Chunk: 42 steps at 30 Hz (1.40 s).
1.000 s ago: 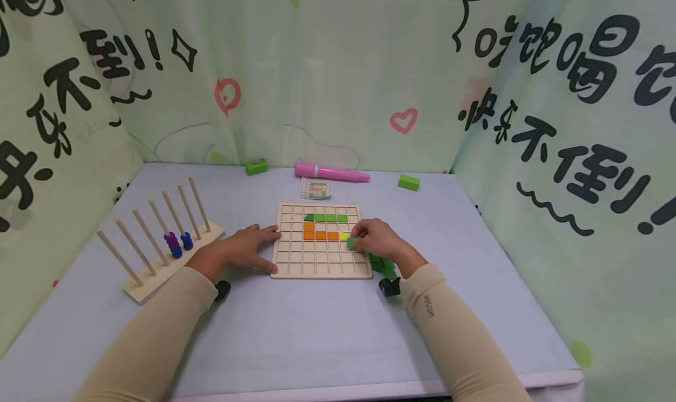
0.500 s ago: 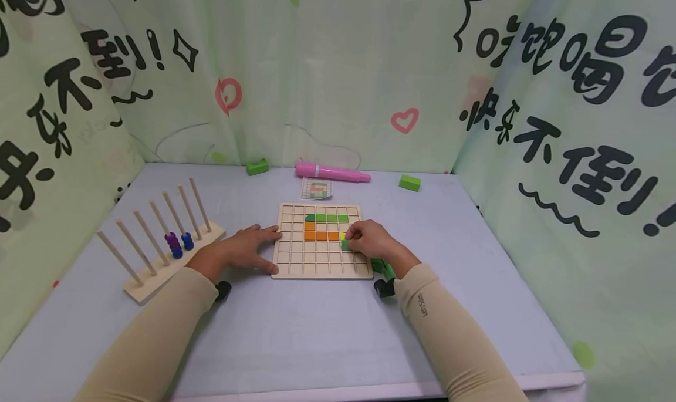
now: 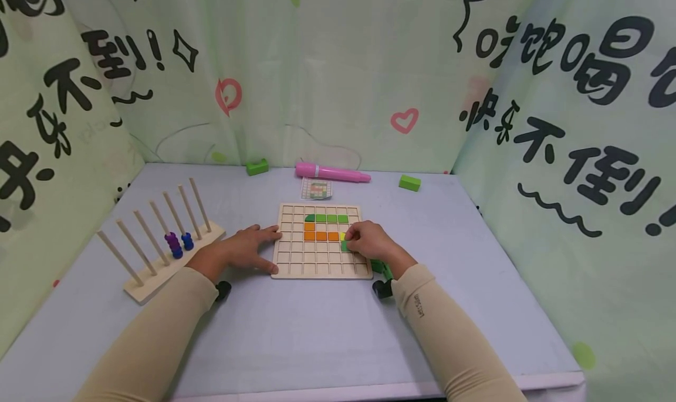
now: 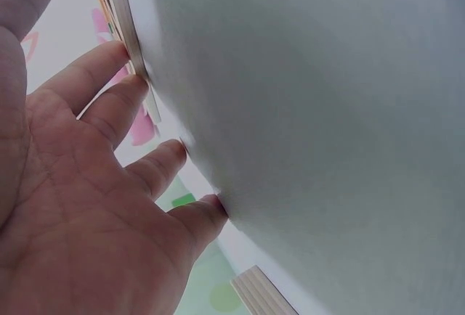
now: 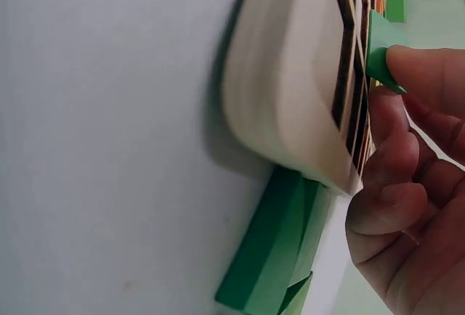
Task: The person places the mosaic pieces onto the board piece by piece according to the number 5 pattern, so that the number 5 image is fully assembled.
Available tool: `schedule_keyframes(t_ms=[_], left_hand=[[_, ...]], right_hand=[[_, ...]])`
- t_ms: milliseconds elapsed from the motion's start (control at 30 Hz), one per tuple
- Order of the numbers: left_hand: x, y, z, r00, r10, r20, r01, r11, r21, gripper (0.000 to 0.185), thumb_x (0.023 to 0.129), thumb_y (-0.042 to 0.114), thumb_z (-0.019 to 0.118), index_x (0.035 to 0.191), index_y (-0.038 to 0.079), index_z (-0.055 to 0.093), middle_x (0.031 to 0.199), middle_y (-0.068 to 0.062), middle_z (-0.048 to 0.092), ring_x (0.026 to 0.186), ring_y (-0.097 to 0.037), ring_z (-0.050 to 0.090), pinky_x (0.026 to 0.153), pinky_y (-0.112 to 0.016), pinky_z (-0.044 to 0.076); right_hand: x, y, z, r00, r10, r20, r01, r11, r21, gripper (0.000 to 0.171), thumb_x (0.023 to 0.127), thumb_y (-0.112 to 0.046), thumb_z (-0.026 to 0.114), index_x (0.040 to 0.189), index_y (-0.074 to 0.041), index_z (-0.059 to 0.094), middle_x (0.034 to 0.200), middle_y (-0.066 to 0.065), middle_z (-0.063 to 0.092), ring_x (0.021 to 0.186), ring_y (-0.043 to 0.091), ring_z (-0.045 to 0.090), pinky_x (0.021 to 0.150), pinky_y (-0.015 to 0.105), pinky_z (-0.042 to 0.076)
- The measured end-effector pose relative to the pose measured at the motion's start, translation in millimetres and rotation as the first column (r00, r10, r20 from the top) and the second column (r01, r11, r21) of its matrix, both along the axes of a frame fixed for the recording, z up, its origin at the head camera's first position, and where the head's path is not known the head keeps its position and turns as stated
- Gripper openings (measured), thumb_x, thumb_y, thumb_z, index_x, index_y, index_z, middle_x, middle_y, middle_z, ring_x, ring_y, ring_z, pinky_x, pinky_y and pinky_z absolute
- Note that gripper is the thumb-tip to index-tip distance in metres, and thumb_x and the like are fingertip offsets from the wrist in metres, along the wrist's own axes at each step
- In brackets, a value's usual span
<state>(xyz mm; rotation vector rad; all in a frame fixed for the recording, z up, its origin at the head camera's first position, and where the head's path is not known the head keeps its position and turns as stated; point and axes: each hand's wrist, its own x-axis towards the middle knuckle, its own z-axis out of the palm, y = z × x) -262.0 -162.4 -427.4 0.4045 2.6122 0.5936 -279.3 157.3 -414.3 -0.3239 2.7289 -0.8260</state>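
Note:
A wooden grid board (image 3: 301, 267) lies flat on the table, with green, orange and yellow pieces in some of its squares. My left hand (image 3: 243, 248) rests at the board's left edge with fingers spread, and fingertips touch the rim in the left wrist view. Between thumb and fingertips, my right hand (image 3: 374, 241) pinches a small green block (image 5: 380, 50) over the right part of the grid, just below the yellow piece (image 3: 342, 236). Whether the block is seated in a square, I cannot tell. Loose green blocks (image 5: 272, 246) lie beside the board's right edge, partly hidden by my right wrist.
To the left stands a wooden peg rack (image 3: 213, 233) with purple beads (image 3: 172, 241) and blue beads (image 3: 187, 240). Behind the board are a small pattern card (image 3: 317, 189), a pink marker (image 3: 333, 172) and two light green blocks, one left (image 3: 257, 167), one right (image 3: 409, 182).
My right hand has shifted slightly left with the green block, from the board's right side to just below the yellow piece. My left hand has stayed in place.

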Motion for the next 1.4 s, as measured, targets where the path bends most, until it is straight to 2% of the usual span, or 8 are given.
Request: schedule_keyframes(t_ms=[233, 667, 1067, 1400], left_hand=[[0.9, 2, -1.8, 1.0, 0.004, 0.004, -0.004, 1.0, -0.002, 0.098, 0.081, 0.053, 0.086, 0.162, 0.022, 0.039, 0.174, -0.002, 0.023, 0.159, -0.047, 0.011, 0.121, -0.072, 0.019], [1.3, 3, -2.5, 1.0, 0.002, 0.001, -0.002, 1.0, -0.004, 0.098, 0.08, 0.052, 0.086, 0.162, 0.022, 0.039, 0.174, -0.003, 0.023, 0.159, -0.047, 0.012, 0.121, -0.072, 0.019], [2.5, 2, 0.1, 1.0, 0.022, 0.009, -0.022, 1.0, -0.001, 0.098, 0.081, 0.05, 0.087, 0.162, 0.023, 0.039, 0.174, -0.002, 0.022, 0.159, -0.047, 0.01, 0.122, -0.071, 0.019], [0.7, 0, -1.7, 1.0, 0.013, 0.008, -0.013, 1.0, 0.0, 0.098, 0.081, 0.051, 0.086, 0.162, 0.023, 0.039, 0.174, -0.003, 0.022, 0.159, -0.047, 0.011, 0.122, -0.072, 0.019]], right_hand=[[0.9, -2, 2.8, 1.0, 0.004, -0.012, -0.003, 0.997, 0.071, 0.004, 0.097, -0.011, 0.069, 0.101, -0.008, 0.07, 0.089, 0.004, 0.063, 0.083, 0.019, 0.056, 0.071, 0.028, 0.047], [2.3, -4, 0.0, 1.0, -0.016, -0.014, 0.017, 0.994, 0.104, 0.005, 0.097, -0.009, 0.069, 0.1, -0.01, 0.073, 0.093, 0.003, 0.067, 0.088, 0.02, 0.059, 0.079, 0.031, 0.051], [6.7, 16, 3.9, 0.999, -0.039, 0.004, 0.039, 0.999, -0.013, 0.013, 0.098, -0.017, 0.069, 0.109, -0.013, 0.074, 0.107, 0.003, 0.07, 0.098, 0.023, 0.06, 0.084, 0.035, 0.053], [11.9, 39, 5.3, 0.998, -0.064, 0.009, 0.064, 0.998, -0.008, 0.015, 0.098, -0.017, 0.069, 0.111, -0.011, 0.074, 0.109, 0.005, 0.07, 0.097, 0.023, 0.059, 0.08, 0.032, 0.051]])
